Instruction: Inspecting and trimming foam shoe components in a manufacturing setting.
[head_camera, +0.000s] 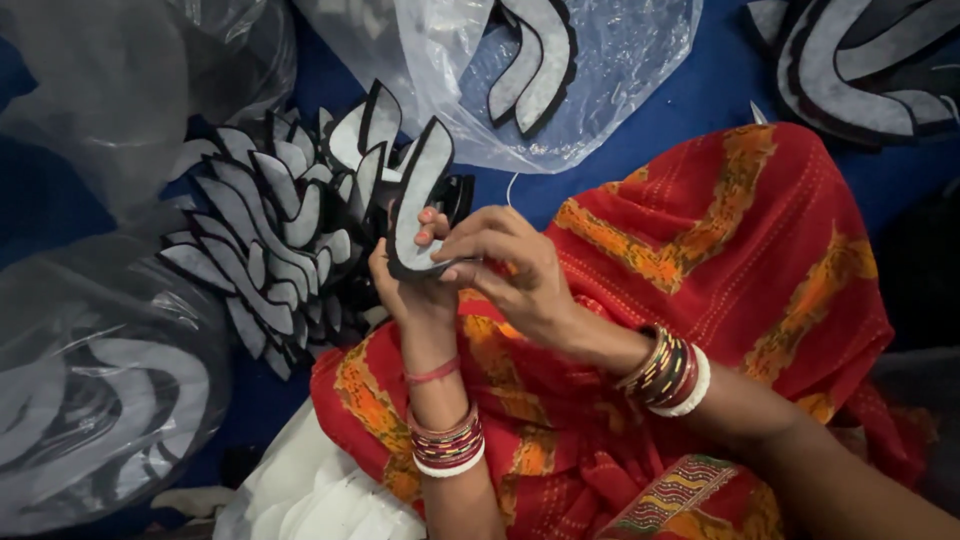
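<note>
The left hand (412, 290) gripped a curved felt piece (418, 195) from below, fingers closed round its lower end. The right hand (505, 270) pinched that same end with its fingertips. The piece stood upright above her lap, grey-faced, black-edged, hooked like a horn. Just beside it lay a pile of matching pieces (270, 230) on the blue floor (700, 100).

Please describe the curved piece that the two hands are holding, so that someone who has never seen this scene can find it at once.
Start at the red and orange cloth over the person's lap; at its upper left edge the left hand and right hand meet. Between them stands the curved grey piece with a black border. Unlike the similar pieces in the pile to its left, it is upright and gripped by fingers.
</note>
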